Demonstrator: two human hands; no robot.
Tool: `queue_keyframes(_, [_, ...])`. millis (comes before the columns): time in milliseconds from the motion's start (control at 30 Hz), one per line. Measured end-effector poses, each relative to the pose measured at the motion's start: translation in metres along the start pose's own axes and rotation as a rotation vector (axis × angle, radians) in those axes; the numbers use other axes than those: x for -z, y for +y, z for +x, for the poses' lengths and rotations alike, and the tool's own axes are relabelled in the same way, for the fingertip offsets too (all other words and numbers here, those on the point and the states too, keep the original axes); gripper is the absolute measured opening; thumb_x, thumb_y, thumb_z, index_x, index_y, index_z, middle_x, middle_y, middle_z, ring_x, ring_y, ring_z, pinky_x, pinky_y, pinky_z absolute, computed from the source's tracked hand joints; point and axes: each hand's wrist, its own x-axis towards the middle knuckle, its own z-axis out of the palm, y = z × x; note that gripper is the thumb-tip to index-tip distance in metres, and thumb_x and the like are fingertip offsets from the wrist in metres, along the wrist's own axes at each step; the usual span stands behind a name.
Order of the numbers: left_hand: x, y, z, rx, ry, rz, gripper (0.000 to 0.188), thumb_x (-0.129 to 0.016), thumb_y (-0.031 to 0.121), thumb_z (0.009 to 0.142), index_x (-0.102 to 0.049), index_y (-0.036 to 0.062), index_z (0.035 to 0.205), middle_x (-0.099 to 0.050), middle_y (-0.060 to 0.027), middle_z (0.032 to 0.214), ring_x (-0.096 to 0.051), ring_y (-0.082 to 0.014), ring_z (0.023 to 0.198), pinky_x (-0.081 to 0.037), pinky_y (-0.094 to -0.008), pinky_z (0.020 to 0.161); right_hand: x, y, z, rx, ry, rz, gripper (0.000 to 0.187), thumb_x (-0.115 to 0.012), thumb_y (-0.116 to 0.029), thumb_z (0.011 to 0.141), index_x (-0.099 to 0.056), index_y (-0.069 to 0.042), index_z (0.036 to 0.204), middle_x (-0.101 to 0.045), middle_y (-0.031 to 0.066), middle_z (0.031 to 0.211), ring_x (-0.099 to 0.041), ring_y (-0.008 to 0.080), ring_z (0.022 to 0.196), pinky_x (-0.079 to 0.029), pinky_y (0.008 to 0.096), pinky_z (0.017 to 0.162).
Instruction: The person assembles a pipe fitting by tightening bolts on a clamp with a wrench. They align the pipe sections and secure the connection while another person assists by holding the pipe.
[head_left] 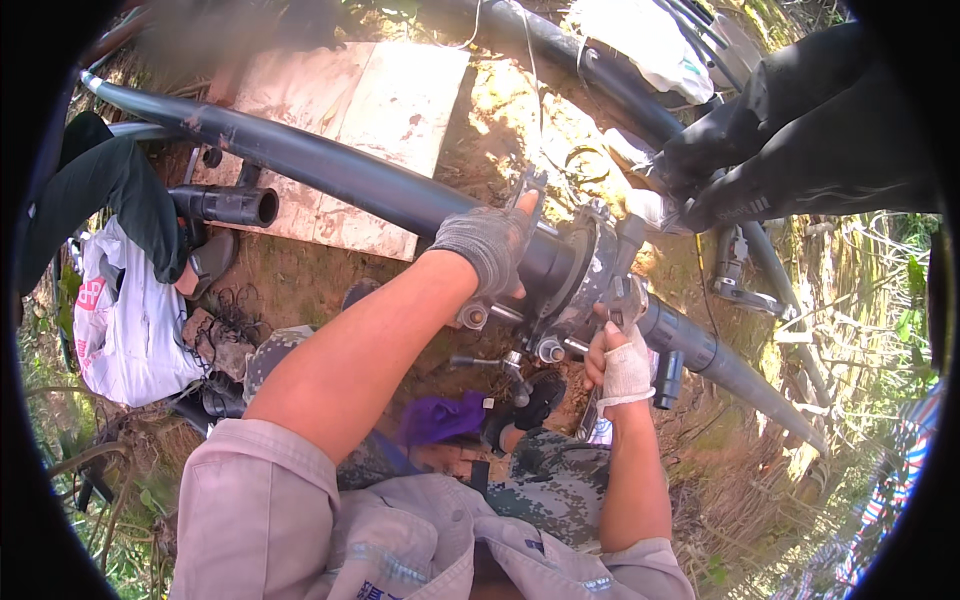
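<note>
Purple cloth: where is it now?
Head view, lower middle, slightly left: the purple cloth is right of the left forearm, below and left of the pipe clamp.

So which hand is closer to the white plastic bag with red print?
Left. The grey-gloved left hand, by the long black plastic pipe, is to the right of the white plastic bag; the white-gloved right hand is farther right, at a grey metal tool.

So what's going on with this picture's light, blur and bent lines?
All in the head view: dark rounded fisheye border, the long black pipe looking bowed; sun bleaching the wooden board and nearby ground; smeary blur at upper left; left hand and right hand fairly crisp.
</note>
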Motion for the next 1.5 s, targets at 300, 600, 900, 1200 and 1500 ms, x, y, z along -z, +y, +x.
queue_keyframes(300, [-0.012,-0.011,0.010,-0.015,-0.004,-0.087,0.117,-0.087,0.034,0.078,-0.010,0.0051,0.161,-0.063,-0.0260,0.130,-0.061,-0.0412,0.121,-0.048,-0.0467,0.104,0.005,0.011,0.001,0.090,0.169,-0.006,0.035,-0.054,-0.033,0.105,-0.053,-0.007,0.128,-0.035,-0.0015,0.056,-0.035,0.0115,0.039,-0.038,0.0310,0.037])
queue_keyframes(600, [-0.005,-0.010,-0.004,-0.017,0.065,-0.086,0.120,-0.091,0.025,0.072,-0.013,0.0028,0.160,-0.043,-0.0230,0.156,-0.056,-0.0389,0.132,-0.050,-0.0467,0.102,0.001,0.021,-0.006,0.098,0.211,0.034,0.050,-0.052,-0.043,0.106,-0.049,-0.004,0.137,-0.041,-0.0008,0.062,-0.042,0.0127,0.040,-0.041,0.0303,0.035])
queue_keyframes(900, [-0.020,-0.011,0.003,-0.039,0.114,-0.010,0.128,-0.094,0.028,0.066,-0.011,0.0054,0.162,-0.044,-0.0212,0.154,-0.055,-0.0376,0.132,-0.048,-0.0480,0.100,-0.002,0.030,-0.023,0.143,0.198,-0.002,0.046,-0.052,-0.038,0.107,-0.048,-0.005,0.139,-0.040,0.0002,0.061,-0.040,0.0124,0.039,-0.039,0.0299,0.034])
queue_keyframes(1200, [-0.017,-0.008,-0.006,-0.045,0.149,-0.006,0.119,-0.091,0.023,0.070,-0.016,0.0006,0.159,-0.058,-0.0228,0.140,-0.062,-0.0387,0.122,-0.050,-0.0473,0.098,0.000,0.040,-0.028,0.147,0.205,0.023,0.027,-0.050,-0.036,0.107,-0.046,-0.009,0.102,-0.044,0.0016,0.058,-0.040,0.0144,0.035,-0.038,0.0305,0.031])
queue_keyframes(1500, [-0.013,-0.007,-0.007,-0.031,0.104,-0.021,0.124,-0.093,0.027,0.069,-0.013,0.0026,0.160,-0.026,-0.0232,0.165,-0.055,-0.0376,0.134,-0.048,-0.0466,0.104,-0.008,0.034,-0.032,0.119,0.124,0.036,0.041,-0.054,-0.037,0.105,-0.037,-0.010,0.131,-0.047,0.0029,0.060,-0.044,0.0153,0.035,-0.042,0.0311,0.032])
